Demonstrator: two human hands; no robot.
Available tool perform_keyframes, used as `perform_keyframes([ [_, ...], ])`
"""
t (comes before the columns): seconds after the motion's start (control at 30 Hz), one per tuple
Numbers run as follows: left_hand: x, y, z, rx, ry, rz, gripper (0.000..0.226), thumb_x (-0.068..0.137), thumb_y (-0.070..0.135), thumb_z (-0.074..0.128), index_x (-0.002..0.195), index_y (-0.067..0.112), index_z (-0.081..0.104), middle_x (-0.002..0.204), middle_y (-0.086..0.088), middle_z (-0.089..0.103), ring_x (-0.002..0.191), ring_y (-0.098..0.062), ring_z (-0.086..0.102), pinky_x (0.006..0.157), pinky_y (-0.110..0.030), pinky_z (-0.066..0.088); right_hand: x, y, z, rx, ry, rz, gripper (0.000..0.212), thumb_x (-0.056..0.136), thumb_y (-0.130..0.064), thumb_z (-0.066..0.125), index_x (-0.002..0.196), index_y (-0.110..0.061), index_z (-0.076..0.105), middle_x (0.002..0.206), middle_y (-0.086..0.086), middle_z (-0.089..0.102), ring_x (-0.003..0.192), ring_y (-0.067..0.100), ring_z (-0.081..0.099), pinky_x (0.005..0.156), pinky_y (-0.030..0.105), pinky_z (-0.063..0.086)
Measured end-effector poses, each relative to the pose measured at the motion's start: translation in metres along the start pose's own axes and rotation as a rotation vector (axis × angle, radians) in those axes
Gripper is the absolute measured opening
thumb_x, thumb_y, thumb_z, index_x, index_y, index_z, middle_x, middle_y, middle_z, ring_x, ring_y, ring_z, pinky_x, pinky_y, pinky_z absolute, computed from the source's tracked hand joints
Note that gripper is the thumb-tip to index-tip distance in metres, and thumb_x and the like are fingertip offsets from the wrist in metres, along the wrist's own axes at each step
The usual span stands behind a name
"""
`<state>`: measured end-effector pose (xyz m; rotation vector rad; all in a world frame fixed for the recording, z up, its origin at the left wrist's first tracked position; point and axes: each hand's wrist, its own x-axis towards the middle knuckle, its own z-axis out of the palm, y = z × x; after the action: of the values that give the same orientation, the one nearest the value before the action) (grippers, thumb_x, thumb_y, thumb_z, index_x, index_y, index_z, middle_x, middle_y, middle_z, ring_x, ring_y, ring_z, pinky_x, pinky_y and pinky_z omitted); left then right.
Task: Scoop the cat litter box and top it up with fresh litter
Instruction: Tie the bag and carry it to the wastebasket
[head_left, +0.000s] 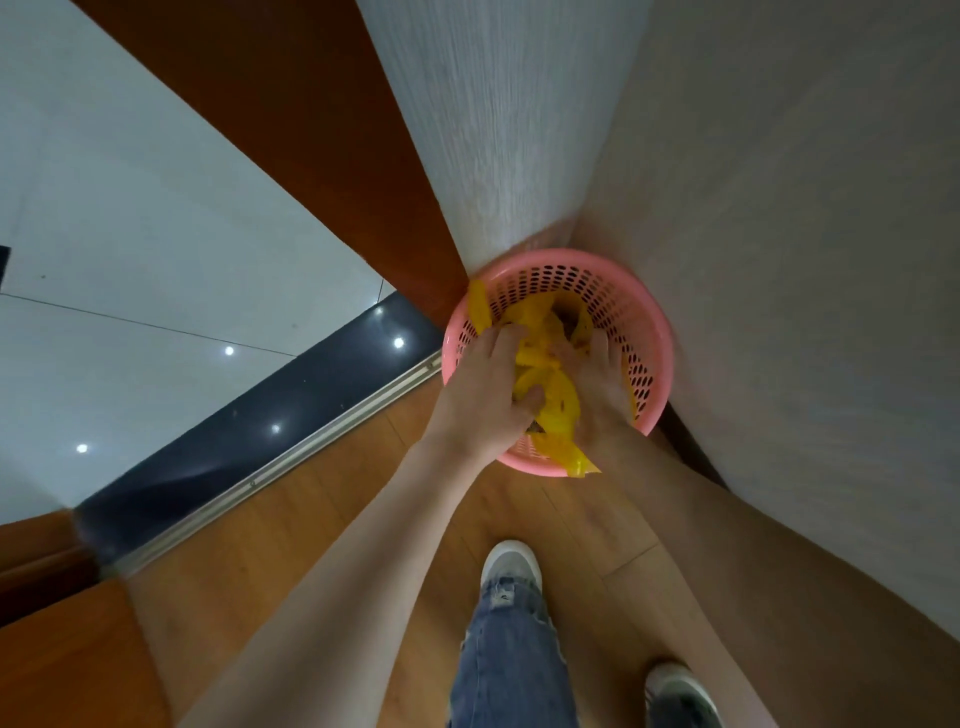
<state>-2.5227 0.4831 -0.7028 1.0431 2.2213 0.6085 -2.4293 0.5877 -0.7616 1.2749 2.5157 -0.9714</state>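
A pink perforated plastic basket (641, 317) stands on the wooden floor in the corner of two walls. A yellow plastic bag (545, 343) lies inside it, with dark bits showing in its folds. Both of my hands reach down into the basket. My left hand (488, 384) grips the yellow bag on its left side, thumb curled into the plastic. My right hand (602, 384) holds the bag on its right side; its fingertips are buried in the plastic. A corner of the bag hangs over the near rim.
Pale textured walls (779, 260) close in right behind and to the right of the basket. A brown door frame (311, 130) and a dark threshold with a metal strip (291, 457) lie to the left, tiled floor beyond. My shoes (511, 566) stand just below the basket.
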Motion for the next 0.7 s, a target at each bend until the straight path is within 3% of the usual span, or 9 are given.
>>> perform_keyframes([
  [0.1, 0.014, -0.003, 0.024, -0.048, -0.059, 0.017, 0.069, 0.074, 0.02, 0.073, 0.137, 0.017, 0.045, 0.132, -0.01, 0.044, 0.116, -0.029, 0.049, 0.093, -0.042, 0.048, 0.015, 0.016, 0.017, 0.004, -0.13, -0.025, 0.038, 0.097, -0.02, 0.046, 0.133, -0.008, 0.046, 0.132, 0.014, 0.045, 0.121, 0.031, 0.041, 0.101, 0.041, 0.035],
  [0.17, 0.022, -0.007, 0.041, 0.013, -0.132, 0.037, 0.064, 0.075, 0.022, 0.072, 0.134, 0.018, 0.049, 0.131, -0.01, 0.044, 0.119, -0.03, 0.047, 0.096, -0.044, 0.046, 0.022, 0.026, 0.03, -0.021, -0.222, 0.002, 0.042, 0.098, -0.007, 0.042, 0.139, 0.001, 0.04, 0.142, 0.019, 0.039, 0.13, 0.034, 0.037, 0.102, 0.024, 0.029],
  [0.2, 0.025, -0.009, 0.047, 0.054, -0.181, 0.028, 0.063, 0.077, 0.026, 0.071, 0.134, 0.018, 0.047, 0.133, -0.009, 0.044, 0.122, -0.029, 0.044, 0.099, -0.044, 0.044, 0.026, 0.026, 0.034, 0.004, -0.234, 0.047, 0.043, 0.099, -0.009, 0.04, 0.141, 0.0, 0.037, 0.142, 0.018, 0.039, 0.13, 0.033, 0.038, 0.1, 0.019, 0.03],
  [0.27, 0.027, -0.011, 0.056, 0.126, -0.253, -0.011, 0.062, 0.08, 0.036, 0.067, 0.135, 0.02, 0.044, 0.133, -0.007, 0.046, 0.124, -0.028, 0.042, 0.1, -0.044, 0.042, 0.029, 0.026, 0.037, -0.01, -0.228, 0.112, 0.041, 0.101, -0.014, 0.035, 0.141, -0.004, 0.034, 0.139, 0.015, 0.041, 0.127, 0.029, 0.043, 0.104, 0.026, 0.034],
  [0.37, 0.026, -0.01, 0.057, 0.187, -0.261, -0.072, 0.055, 0.087, 0.039, 0.06, 0.134, 0.018, 0.042, 0.132, -0.01, 0.048, 0.122, -0.029, 0.044, 0.097, -0.045, 0.045, 0.026, 0.029, 0.033, 0.096, -0.276, 0.082, 0.036, 0.101, -0.008, 0.032, 0.136, -0.005, 0.041, 0.127, 0.003, 0.045, 0.118, 0.016, 0.044, 0.095, 0.011, 0.034],
  [0.4, 0.025, -0.01, 0.054, 0.232, -0.257, -0.075, 0.05, 0.089, 0.035, 0.059, 0.133, 0.016, 0.043, 0.132, -0.01, 0.048, 0.12, -0.03, 0.046, 0.095, -0.043, 0.047, 0.024, 0.033, 0.031, 0.101, -0.238, 0.064, 0.036, 0.101, -0.011, 0.034, 0.136, -0.009, 0.043, 0.131, 0.0, 0.044, 0.122, 0.015, 0.042, 0.098, 0.013, 0.031],
  [0.47, 0.023, -0.012, 0.048, 0.27, -0.241, -0.079, 0.034, 0.093, 0.024, 0.056, 0.124, 0.013, 0.046, 0.125, -0.01, 0.053, 0.111, -0.029, 0.055, 0.089, -0.041, 0.051, 0.017, 0.041, 0.027, 0.003, -0.097, 0.01, 0.04, 0.099, -0.019, 0.038, 0.139, -0.016, 0.039, 0.142, -0.001, 0.039, 0.131, 0.019, 0.036, 0.111, 0.033, 0.03],
  [0.57, 0.022, -0.016, 0.045, 0.175, -0.198, -0.114, 0.017, 0.094, 0.012, 0.052, 0.11, 0.012, 0.048, 0.103, -0.008, 0.062, 0.091, -0.026, 0.063, 0.078, -0.038, 0.054, -0.003, 0.036, 0.008, -0.127, 0.028, -0.223, 0.042, 0.09, -0.016, 0.056, 0.131, -0.02, 0.046, 0.135, 0.007, 0.043, 0.124, 0.025, 0.041, 0.1, 0.039, 0.045],
  [0.7, 0.027, -0.02, 0.058, 0.144, -0.163, -0.151, 0.021, 0.091, 0.012, 0.055, 0.109, 0.011, 0.046, 0.105, -0.009, 0.06, 0.091, -0.028, 0.062, 0.067, -0.034, 0.045, -0.004, 0.034, 0.017, -0.13, -0.191, -0.407, 0.032, 0.093, -0.012, 0.048, 0.124, -0.013, 0.053, 0.121, 0.006, 0.053, 0.112, 0.024, 0.051, 0.089, 0.038, 0.046],
])
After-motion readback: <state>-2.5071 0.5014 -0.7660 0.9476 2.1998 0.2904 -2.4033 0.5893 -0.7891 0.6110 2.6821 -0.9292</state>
